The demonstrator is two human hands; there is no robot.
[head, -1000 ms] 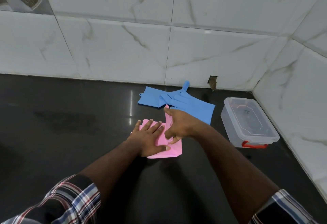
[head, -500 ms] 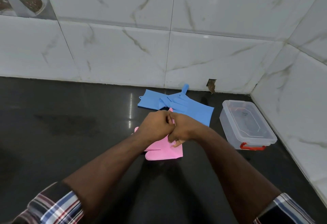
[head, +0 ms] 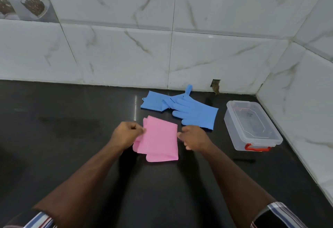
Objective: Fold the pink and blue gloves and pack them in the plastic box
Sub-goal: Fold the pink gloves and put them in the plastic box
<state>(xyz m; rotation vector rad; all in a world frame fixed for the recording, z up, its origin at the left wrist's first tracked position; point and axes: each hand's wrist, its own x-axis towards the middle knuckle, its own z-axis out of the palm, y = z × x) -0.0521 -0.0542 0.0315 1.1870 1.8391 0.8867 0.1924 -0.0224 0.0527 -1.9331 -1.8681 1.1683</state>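
The pink gloves (head: 159, 140) lie folded into a rough rectangle on the black counter (head: 72, 146), between my two hands. My left hand (head: 126, 134) pinches the fold's left edge. My right hand (head: 193, 138) is curled at the right edge, fingertips touching it; whether it grips the edge I cannot tell. The blue gloves (head: 182, 107) lie flat and overlapping behind the pink ones, near the wall. A clear plastic box (head: 252, 125) with a red latch and its lid on stands to the right.
White marble-tiled walls (head: 207, 56) close the counter at the back and on the right, forming a corner behind the box. A small chipped hole (head: 215, 85) sits at the foot of the back wall. A small dark object (head: 244, 160) lies on the counter in front of the box.
My hands, which met over the pink gloves half a second ago, have drawn apart to the fold's left and right edges. The pink fold now shows as a wider rectangle.
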